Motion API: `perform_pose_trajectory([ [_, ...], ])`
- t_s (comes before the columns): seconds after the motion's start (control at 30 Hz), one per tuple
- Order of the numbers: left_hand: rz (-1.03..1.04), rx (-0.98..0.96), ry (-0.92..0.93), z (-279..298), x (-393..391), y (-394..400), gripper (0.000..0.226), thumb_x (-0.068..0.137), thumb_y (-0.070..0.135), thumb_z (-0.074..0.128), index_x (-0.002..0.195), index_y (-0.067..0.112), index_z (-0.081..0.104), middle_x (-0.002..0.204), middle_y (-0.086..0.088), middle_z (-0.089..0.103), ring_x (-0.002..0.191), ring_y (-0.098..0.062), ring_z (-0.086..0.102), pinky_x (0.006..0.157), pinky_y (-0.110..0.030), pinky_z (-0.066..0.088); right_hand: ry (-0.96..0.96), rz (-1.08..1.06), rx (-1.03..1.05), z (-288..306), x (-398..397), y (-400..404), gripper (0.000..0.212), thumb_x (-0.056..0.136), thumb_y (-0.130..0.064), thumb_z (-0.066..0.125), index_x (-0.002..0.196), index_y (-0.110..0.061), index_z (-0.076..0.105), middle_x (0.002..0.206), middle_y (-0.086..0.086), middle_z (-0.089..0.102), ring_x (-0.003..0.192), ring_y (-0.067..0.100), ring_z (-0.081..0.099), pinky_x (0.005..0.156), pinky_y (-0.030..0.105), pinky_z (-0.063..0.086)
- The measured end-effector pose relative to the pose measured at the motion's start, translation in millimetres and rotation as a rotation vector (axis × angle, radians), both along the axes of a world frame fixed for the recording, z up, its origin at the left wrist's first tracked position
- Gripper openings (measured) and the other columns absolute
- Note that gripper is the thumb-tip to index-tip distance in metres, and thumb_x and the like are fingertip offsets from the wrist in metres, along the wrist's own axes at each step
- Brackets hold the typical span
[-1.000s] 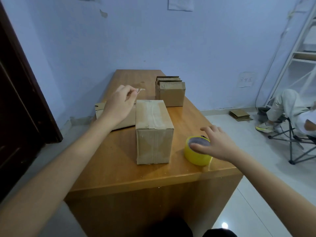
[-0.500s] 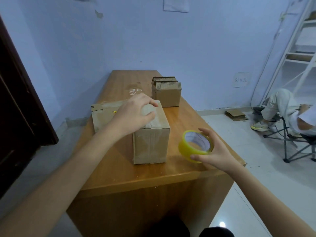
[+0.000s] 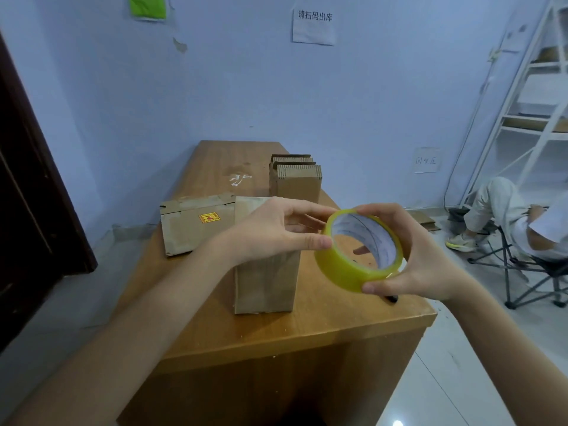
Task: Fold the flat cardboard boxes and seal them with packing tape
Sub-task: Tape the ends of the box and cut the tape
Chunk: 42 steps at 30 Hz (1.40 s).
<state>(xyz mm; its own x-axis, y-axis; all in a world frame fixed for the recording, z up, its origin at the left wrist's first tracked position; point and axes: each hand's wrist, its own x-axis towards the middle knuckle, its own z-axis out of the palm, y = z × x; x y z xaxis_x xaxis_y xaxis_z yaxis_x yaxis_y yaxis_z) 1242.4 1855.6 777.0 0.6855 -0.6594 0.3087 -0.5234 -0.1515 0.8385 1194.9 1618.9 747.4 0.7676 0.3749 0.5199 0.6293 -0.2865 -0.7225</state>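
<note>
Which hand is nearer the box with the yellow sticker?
Left. The left hand is in the air just right of the stickered box, its thumb at the tape roll. The right hand grips the roll farther right, beyond the upright box.

A glossy, translucent yellow plastic tape roll (image 3: 359,251) is seen, its inner core white paper. Matt brown corrugated cardboard is shown on the upright box (image 3: 265,281), the box behind it (image 3: 196,224) and the stacked flats (image 3: 295,179). The desk (image 3: 307,330) is finished in smooth, faintly sheened wood. Glossy tiles are laid on the floor (image 3: 479,379).
</note>
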Motion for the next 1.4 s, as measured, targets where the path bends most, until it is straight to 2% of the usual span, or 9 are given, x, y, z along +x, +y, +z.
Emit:
perform_pose_trajectory([
  [0.2, 0.119, -0.139, 0.003, -6.2, -7.6, 2.9, 0.040, 0.067, 0.028, 0.074, 0.106, 0.017, 0.068, 0.099, 0.000, 0.071, 0.094, -0.010, 0.067, 0.079, -0.020, 0.053, 0.054, 0.013, 0.089, -9.6, 10.1, 9.5, 0.084, 0.055, -0.042, 0.090, 0.127, -0.029, 0.047, 0.128, 0.003, 0.055, 0.116, 0.029, 0.057, 0.086, 0.046, 0.055],
  [0.37, 0.230, -0.149, -0.007, -7.3, -6.2, 7.4, 0.015, 0.084, 0.018, 0.067, 0.097, 0.025, 0.070, 0.090, 0.003, 0.073, 0.086, -0.008, 0.066, 0.077, -0.016, 0.051, 0.064, 0.037, 0.120, -9.6, 13.5, 14.8, 0.086, 0.053, -0.043, 0.091, 0.126, -0.030, 0.048, 0.127, 0.002, 0.056, 0.116, 0.029, 0.057, 0.084, 0.043, 0.056],
  [0.63, 0.408, -0.359, 0.021, -17.5, 2.4, -8.1, 0.018, 0.089, 0.004, 0.061, 0.084, 0.019, 0.068, 0.077, -0.001, 0.068, 0.067, 0.000, 0.059, 0.064, -0.013, 0.048, 0.006, -0.036, 0.299, -15.5, 21.0, 30.2, 0.098, 0.050, -0.056, 0.087, 0.129, -0.021, 0.042, 0.130, 0.003, 0.057, 0.120, 0.023, 0.056, 0.089, 0.033, 0.052],
  [0.83, 0.516, -0.343, 0.024, -14.0, 7.5, -21.9, 0.023, 0.093, 0.002, 0.056, 0.077, 0.018, 0.062, 0.069, 0.003, 0.061, 0.056, 0.005, 0.056, 0.061, -0.012, 0.047, -0.034, -0.143, 0.412, -23.6, 23.3, 53.9, 0.089, 0.060, -0.078, 0.066, 0.124, -0.023, 0.038, 0.130, 0.005, 0.051, 0.113, 0.006, 0.056, 0.081, 0.017, 0.049],
  [0.97, 0.606, -0.271, -0.018, -15.6, 14.2, -19.0, 0.030, 0.095, 0.003, 0.050, 0.073, 0.022, 0.057, 0.074, 0.004, 0.060, 0.070, -0.007, 0.056, 0.072, -0.025, 0.049, -0.173, -0.060, 0.185, -28.4, 26.5, 51.7, 0.093, 0.057, -0.059, 0.081, 0.126, -0.025, 0.028, 0.136, -0.014, 0.041, 0.124, 0.004, 0.048, 0.094, 0.015, 0.043],
  [1.1, 0.585, -0.234, 0.025, -17.9, 13.0, -18.8, 0.028, 0.096, 0.000, 0.045, 0.077, 0.016, 0.057, 0.074, 0.002, 0.059, 0.070, -0.007, 0.054, 0.064, -0.016, 0.045, -0.450, -0.206, 0.184, -31.4, 36.5, 55.0, 0.038, 0.073, -0.022, 0.070, 0.094, -0.025, 0.039, 0.121, -0.006, 0.048, 0.126, 0.018, 0.048, 0.097, 0.028, 0.044],
  [1.23, 0.600, -0.274, 0.096, -11.3, 15.5, -14.0, 0.031, 0.097, 0.001, 0.044, 0.075, 0.019, 0.056, 0.068, 0.000, 0.056, 0.064, -0.009, 0.050, 0.065, -0.023, 0.043, -0.506, -0.258, 0.265, -26.8, 39.0, 56.2, 0.025, 0.075, -0.020, 0.064, 0.089, -0.022, 0.043, 0.094, -0.027, 0.054, 0.108, 0.009, 0.060, 0.086, 0.022, 0.048],
  [1.33, 0.632, -0.319, 0.153, -6.1, 17.4, 2.7, 0.028, 0.098, 0.000, 0.043, 0.077, 0.014, 0.055, 0.063, -0.001, 0.050, 0.058, -0.009, 0.046, 0.062, -0.019, 0.043, -0.502, -0.386, 0.245, -22.3, 37.2, 48.1, 0.025, 0.071, -0.025, 0.061, 0.082, -0.010, 0.045, 0.076, -0.018, 0.053, 0.081, -0.002, 0.059, 0.064, 0.018, 0.043],
  [1.4, 0.624, -0.339, 0.178, -4.4, 14.2, 11.1, 0.025, 0.097, 0.000, 0.045, 0.078, 0.012, 0.056, 0.064, -0.001, 0.051, 0.056, -0.006, 0.048, 0.059, -0.016, 0.045, -0.490, -0.406, 0.200, -18.9, 35.5, 45.4, 0.025, 0.071, -0.026, 0.058, 0.077, -0.010, 0.040, 0.068, -0.008, 0.039, 0.060, 0.000, 0.040, 0.054, 0.019, 0.032],
])
